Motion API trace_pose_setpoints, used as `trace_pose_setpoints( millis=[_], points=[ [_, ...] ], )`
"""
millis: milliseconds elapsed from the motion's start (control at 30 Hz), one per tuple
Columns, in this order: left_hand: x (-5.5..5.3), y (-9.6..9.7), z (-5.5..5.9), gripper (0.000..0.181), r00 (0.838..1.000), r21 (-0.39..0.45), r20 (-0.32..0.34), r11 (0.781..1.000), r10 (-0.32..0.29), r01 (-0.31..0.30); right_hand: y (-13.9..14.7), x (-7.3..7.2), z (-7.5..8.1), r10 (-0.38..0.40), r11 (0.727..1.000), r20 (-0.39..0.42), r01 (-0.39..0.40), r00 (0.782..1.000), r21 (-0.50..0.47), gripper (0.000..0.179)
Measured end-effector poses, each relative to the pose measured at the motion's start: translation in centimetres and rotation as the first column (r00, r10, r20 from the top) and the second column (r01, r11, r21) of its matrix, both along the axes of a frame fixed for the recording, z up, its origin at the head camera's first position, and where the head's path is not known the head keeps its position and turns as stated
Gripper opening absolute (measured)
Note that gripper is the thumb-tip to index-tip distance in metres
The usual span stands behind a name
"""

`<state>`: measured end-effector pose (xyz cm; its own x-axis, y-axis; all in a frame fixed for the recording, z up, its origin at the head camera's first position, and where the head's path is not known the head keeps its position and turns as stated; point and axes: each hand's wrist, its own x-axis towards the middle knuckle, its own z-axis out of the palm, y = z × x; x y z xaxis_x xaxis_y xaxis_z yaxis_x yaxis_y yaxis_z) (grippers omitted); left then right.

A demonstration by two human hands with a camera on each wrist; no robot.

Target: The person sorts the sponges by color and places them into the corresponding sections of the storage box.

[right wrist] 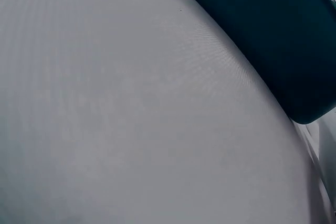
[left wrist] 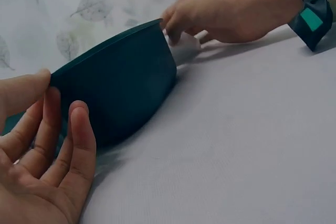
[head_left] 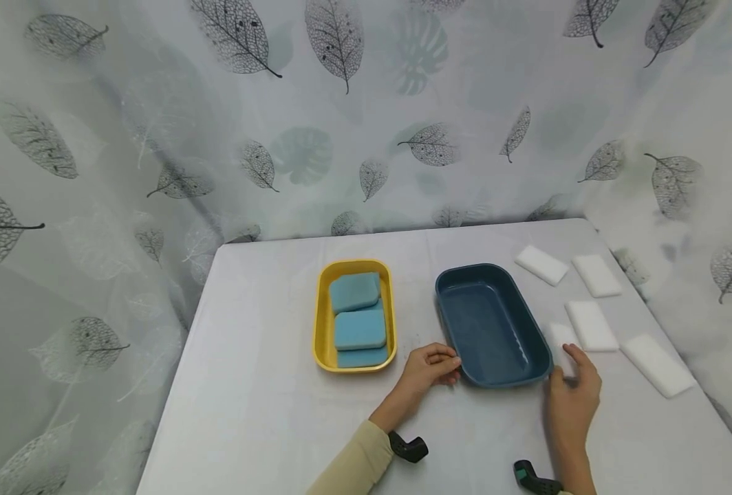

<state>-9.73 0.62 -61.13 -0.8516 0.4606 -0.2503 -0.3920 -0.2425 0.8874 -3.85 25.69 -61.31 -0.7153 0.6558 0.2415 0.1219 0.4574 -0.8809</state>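
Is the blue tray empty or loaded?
Empty. The head view shows bare floor across the blue tray; the white blocks lie outside it, on the table.

Your dark blue rectangular tray point(head_left: 480, 320) lies hollow side up, far end toward eleven o'clock; a white block point(head_left: 559, 335) lies just beside it at three o'clock.

Bench point(head_left: 267, 412): one. Trays: two in total, comprising one yellow tray point(head_left: 320, 320) and one dark blue tray point(head_left: 491, 326). White blocks point(head_left: 591, 326): five counted, one partly hidden. Blue blocks point(head_left: 360, 330): at least three, all in the yellow tray; overlap prevents an exact total. Black wrist devices point(head_left: 411, 449): two. Fingers: two sets, one on the left hand point(head_left: 426, 372), one on the right hand point(head_left: 574, 399).
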Motion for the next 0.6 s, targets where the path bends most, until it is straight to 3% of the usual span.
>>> trace_pose_setpoints(
  millis=[233, 400, 600],
  points=[
    [-0.2, -0.3, 0.3, 0.015, 0.997, 0.005, 0.073, 1.000, -0.009, 0.009, 0.2, -0.2, -0.1, 0.026, 0.992, 0.005, -0.026, 1.000, 0.122, 0.051],
    [-0.3, -0.3, 0.4, 0.013, 0.998, -0.006, 0.066, 1.000, -0.021, 0.021, 0.3, 0.0, 0.1, 0.033, 0.989, 0.129, -0.051, 0.991, 0.138, 0.054],
    [-0.3, -0.2, 0.6, 0.014, 0.997, -0.024, 0.075, 0.999, 0.024, -0.023, 1.1, 0.0, 1.2, 0.042, 0.984, 0.248, -0.082, 0.968, 0.157, 0.057]
  ],
)
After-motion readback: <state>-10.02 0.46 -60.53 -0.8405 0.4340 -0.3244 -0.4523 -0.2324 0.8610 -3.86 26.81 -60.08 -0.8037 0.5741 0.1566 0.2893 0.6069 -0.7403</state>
